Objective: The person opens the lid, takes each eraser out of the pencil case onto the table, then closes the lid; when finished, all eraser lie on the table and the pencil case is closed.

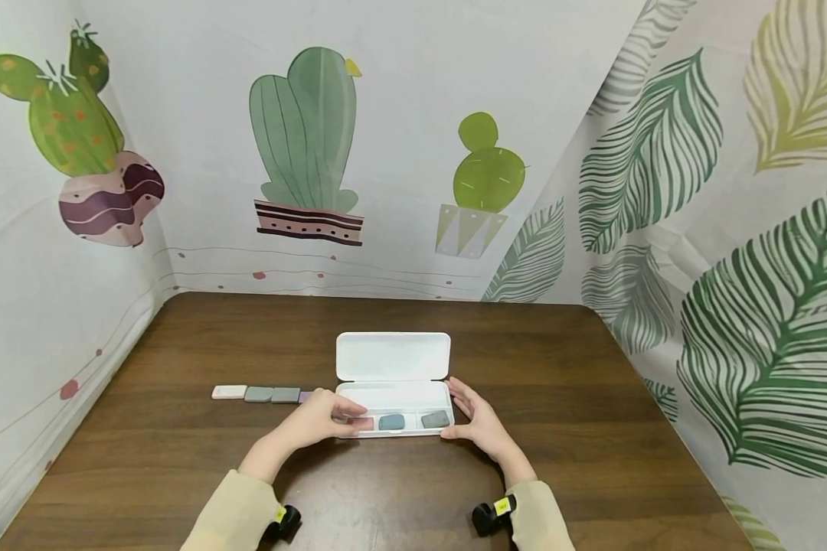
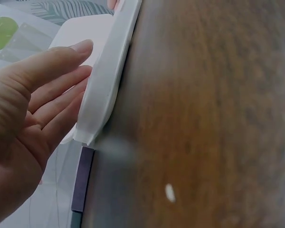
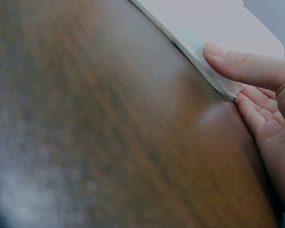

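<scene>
A white hinged case lies on the table with its lid raised at the back. Inside, along the front, are a pink block, a blue block and a grey block. My left hand reaches over the case's left end and pinches the pink block between thumb and fingers. In the left wrist view, the case's wall hides that block. With thumb at the front corner and fingers along the side, my right hand holds the case's right end.
To the left of the case, a white block, two grey blocks and a purple block form a row, partly behind my left hand. The brown wooden table meets a patterned cloth at its back and sides.
</scene>
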A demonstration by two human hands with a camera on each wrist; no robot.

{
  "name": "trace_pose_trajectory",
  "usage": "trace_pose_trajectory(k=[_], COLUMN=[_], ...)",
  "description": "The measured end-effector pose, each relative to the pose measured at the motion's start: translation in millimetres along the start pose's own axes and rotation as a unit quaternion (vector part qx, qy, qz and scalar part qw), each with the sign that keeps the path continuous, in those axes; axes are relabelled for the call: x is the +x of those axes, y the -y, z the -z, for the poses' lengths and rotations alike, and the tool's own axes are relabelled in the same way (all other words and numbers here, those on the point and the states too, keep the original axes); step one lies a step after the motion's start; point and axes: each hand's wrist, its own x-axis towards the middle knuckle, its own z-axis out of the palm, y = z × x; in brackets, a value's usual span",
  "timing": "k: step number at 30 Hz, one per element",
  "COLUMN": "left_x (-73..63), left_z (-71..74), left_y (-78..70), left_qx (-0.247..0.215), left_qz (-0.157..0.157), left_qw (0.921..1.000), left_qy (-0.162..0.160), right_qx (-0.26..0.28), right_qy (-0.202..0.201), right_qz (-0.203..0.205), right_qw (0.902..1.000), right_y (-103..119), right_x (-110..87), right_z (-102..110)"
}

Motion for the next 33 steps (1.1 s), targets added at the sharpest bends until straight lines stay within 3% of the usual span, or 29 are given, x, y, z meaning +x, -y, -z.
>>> trace_pose_trajectory(k=[7,13,22,33], left_x=[2.4,4.2,4.3,6.3], left_z=[0.2,-2.5,-7.5,-9.5], left_y=[-1.3,-1.8,-3.3,-4.7], left_qx=[0.049,0.045,0.065,0.085], left_qz=[-0.011,-0.011,-0.002,-0.009], left_qw=[0.9987,0.9988,0.9978,0.9962], left_qy=[0.006,0.013,-0.015,-0.018], right_qx=[0.000,0.000,-0.001,-0.002], right_qy=[0.001,0.000,-0.001,0.000], right_qz=[-0.001,-0.003,-0.004,0.001], right_qw=[1.0000,1.0000,1.0000,1.0000], right_y=[0,1,1,1], right_x=[0.3,0.0,0.0,-0.8], right_z=[0,-1,-1,0])
